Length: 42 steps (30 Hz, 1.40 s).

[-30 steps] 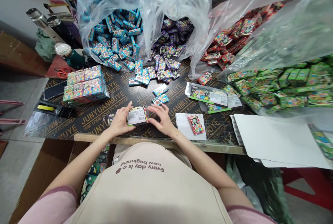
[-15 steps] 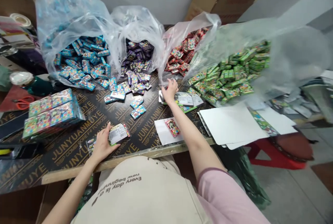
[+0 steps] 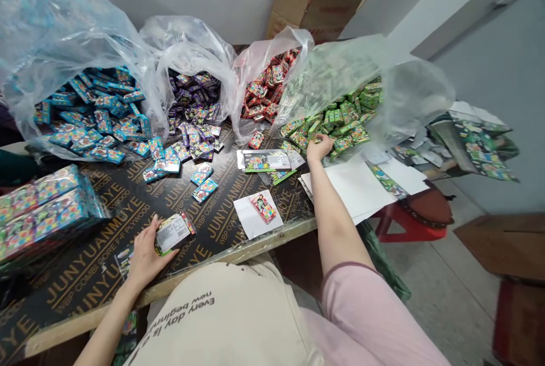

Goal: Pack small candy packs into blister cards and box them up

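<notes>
My left hand (image 3: 147,249) rests near the table's front edge and grips a small stack of packets (image 3: 174,231) with a white label side up. My right hand (image 3: 319,147) is stretched far out to the pile of green packets (image 3: 340,122) spilling from a clear bag; its fingers curl into the packets, and I cannot make out what they hold. A red packet (image 3: 263,207) lies on a white card (image 3: 251,221) between my arms. Flat printed display cards (image 3: 264,160) lie just left of my right hand.
Clear bags hold blue packets (image 3: 93,122), purple packets (image 3: 196,110) and red packets (image 3: 266,91). A wrapped block of packets (image 3: 38,213) sits at the left. White sheets (image 3: 361,184) overhang the black plywood table (image 3: 102,258). A red stool (image 3: 409,224) stands below, a cardboard box (image 3: 315,5) behind.
My right hand went from the stack at the front, past the display cards, to the green packets at the right. My view swung right. My left hand stayed on the stack.
</notes>
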Available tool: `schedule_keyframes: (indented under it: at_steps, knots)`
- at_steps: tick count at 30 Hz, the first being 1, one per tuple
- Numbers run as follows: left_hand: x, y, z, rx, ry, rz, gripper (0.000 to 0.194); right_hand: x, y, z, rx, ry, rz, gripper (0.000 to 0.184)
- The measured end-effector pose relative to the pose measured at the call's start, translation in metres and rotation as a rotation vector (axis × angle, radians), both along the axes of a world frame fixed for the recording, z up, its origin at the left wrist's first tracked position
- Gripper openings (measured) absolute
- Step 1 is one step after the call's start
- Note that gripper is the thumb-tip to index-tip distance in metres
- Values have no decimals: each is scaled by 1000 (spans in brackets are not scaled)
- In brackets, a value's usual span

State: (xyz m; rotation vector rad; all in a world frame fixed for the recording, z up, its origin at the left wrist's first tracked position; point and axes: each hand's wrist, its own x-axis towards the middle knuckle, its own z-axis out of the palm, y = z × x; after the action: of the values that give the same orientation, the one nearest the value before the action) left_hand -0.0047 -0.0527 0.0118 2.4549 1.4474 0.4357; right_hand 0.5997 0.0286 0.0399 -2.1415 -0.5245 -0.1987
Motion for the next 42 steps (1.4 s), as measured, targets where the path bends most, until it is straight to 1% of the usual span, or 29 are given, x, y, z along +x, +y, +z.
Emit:
schedule_keyframes:
  at_steps: [1,3,5,7,8,9,11,12,14,15,16,18,20,21,23,24,26,28,29,30,32,33,34,36,37,38,39,41,42]
  knots:
    - [-1,0,0,-7,0,-6,101,-2,-3,0,12,0,-7,31]
    - [-4,1,-1,-25,-3,-23,101,-16,-11,-1,80,28,-16,34]
    - [-7,5,-1,-46,-10,-34,103,-42,-20,-1,250,141,49,41]
    - [-8,10,5,-71,-24,-30,103,-79,-30,-2,447,312,206,46]
    - [-5,12,9,-88,-40,-24,102,-103,-36,-3,505,387,304,49]
    - [0,14,16,-108,-69,-11,101,-128,-41,-3,527,446,407,50]
    - [18,16,33,-172,-192,37,101,-186,-52,-2,515,539,584,50]
    - [30,17,43,-218,-301,89,102,-217,-58,0,494,582,667,49]
    - [56,20,60,-344,-583,183,99,-273,-70,5,412,641,844,46]
    - [68,23,67,-408,-739,212,97,-296,-76,9,355,662,937,44]
    - [78,27,73,-469,-876,237,96,-315,-81,14,301,677,1038,41]
    - [88,36,81,-546,-1068,315,96,-336,-87,23,217,708,1248,38]
    - [86,41,86,-644,-1140,343,98,-341,-86,30,145,764,1463,42]
    - [83,41,88,-716,-1135,329,99,-340,-83,33,107,794,1551,46]
    - [78,37,91,-875,-1078,265,99,-335,-77,36,34,820,1661,51]
    - [77,34,91,-935,-1047,240,99,-333,-74,37,17,809,1673,51]
    - [77,29,91,-997,-1027,224,101,-333,-69,37,33,755,1631,50]
    - [79,25,89,-992,-1078,260,107,-335,-68,37,78,689,1589,53]
    - [80,24,88,-982,-1118,285,110,-335,-69,37,91,644,1602,59]
    - [80,24,86,-973,-1158,311,114,-335,-70,38,86,586,1647,68]
    - [78,25,82,-964,-1211,355,119,-335,-73,40,35,439,1788,82]
    - [76,26,80,-974,-1218,365,120,-334,-74,41,5,365,1848,84]
    - [73,27,78,-993,-1212,364,120,-333,-76,42,-18,299,1884,82]
    - [66,28,73,-1004,-1164,334,119,-331,-78,42,-24,182,1872,74]
    - [61,29,71,-959,-1118,311,117,-331,-78,40,-20,117,1826,72]
    - [55,29,68,-871,-1042,280,115,-330,-77,37,-21,47,1763,71]
    - [48,30,65,-746,-925,240,114,-328,-76,34,-28,-22,1686,70]
    - [33,30,59,-469,-584,137,115,-325,-73,24,-50,-128,1514,70]
    - [26,30,56,-365,-395,81,115,-324,-72,18,-65,-159,1448,70]
